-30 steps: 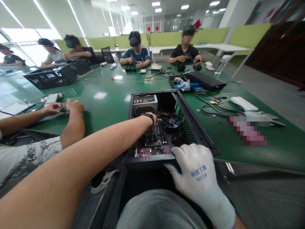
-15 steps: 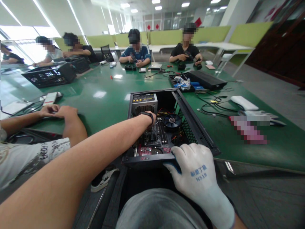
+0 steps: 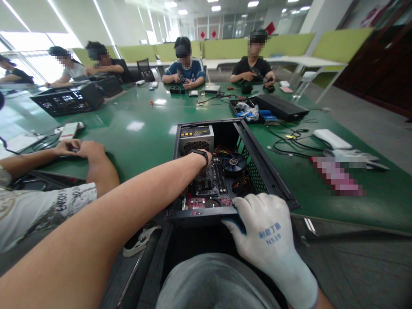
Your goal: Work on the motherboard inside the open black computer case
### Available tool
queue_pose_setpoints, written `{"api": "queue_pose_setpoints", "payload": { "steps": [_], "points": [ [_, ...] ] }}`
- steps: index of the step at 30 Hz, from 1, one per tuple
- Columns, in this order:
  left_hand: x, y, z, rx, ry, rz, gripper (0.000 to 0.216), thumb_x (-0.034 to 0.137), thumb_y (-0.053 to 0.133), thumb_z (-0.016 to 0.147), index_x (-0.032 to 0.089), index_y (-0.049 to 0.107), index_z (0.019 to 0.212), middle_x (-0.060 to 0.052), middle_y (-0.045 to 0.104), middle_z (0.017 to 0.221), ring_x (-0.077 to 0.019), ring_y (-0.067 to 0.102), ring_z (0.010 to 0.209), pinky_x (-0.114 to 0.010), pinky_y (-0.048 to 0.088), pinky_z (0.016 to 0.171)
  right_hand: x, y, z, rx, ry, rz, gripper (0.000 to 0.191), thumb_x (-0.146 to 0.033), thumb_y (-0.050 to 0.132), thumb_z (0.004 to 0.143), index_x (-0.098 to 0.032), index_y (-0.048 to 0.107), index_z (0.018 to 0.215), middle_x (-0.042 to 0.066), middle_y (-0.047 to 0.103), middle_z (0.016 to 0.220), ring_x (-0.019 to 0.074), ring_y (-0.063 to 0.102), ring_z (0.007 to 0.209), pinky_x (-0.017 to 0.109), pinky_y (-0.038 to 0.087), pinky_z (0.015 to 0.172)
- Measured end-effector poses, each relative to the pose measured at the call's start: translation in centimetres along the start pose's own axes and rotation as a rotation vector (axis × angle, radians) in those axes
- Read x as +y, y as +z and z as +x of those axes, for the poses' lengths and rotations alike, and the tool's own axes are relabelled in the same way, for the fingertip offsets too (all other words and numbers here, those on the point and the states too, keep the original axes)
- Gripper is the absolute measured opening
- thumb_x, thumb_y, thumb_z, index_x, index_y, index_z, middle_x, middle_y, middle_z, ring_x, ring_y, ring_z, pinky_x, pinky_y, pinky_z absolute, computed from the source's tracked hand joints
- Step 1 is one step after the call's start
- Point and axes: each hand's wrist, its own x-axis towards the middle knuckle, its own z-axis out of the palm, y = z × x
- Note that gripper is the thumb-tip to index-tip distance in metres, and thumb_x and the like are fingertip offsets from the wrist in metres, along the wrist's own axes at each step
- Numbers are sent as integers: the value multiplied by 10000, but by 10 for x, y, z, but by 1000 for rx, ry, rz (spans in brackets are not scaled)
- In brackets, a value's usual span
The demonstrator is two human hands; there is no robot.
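An open black computer case (image 3: 207,212) lies before me at the table's near edge. My bare left hand (image 3: 205,159) reaches into it beside the power supply (image 3: 197,138), with a black band at the wrist; its fingers are hidden down in the case. Below that hand are the motherboard (image 3: 204,185) and a red circuit board (image 3: 197,202). A round cooling fan (image 3: 233,165) sits to the right. My right hand (image 3: 262,223), in a white glove, is closed over the near rim of the case, thumb on the outer side and fingers on top.
On the green table (image 3: 144,146), black cables (image 3: 286,143), a loose glove (image 3: 354,156) and a toolbox (image 3: 247,111) lie to the right. A co-worker's hands (image 3: 77,148) rest at the left. Other people work across the table near another case (image 3: 67,101).
Both hands keep their places, the left inside the case and the right on its rim. The whole view has shifted very slightly.
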Motion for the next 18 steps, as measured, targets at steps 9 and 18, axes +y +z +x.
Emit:
{"api": "queue_pose_setpoints", "payload": {
  "steps": [9, 18],
  "points": [
    [-1, 2, 3, 23, 12, 9, 717, 373, 891, 436, 189, 744, 1113, -114, 747, 1079, -294, 690, 1000, -329, 550, 889, 0, -1, 0, 12, -7, -22, 290, -487, 606, 830, -217, 610, 934, 46, 555, 788, 225, 428, 768, 374, 201, 708],
    [0, -1, -2, 28, 13, -21, 707, 341, 889, 437, 169, 746, 1107, -128, 741, 1091, -307, 683, 1016, -344, 540, 910, 0, -2, 1, -8, -2, -34, 296, -486, 603, 833, -216, 611, 954, 53, 563, 806, 234, 438, 778, 374, 204, 711]
  ]
}}
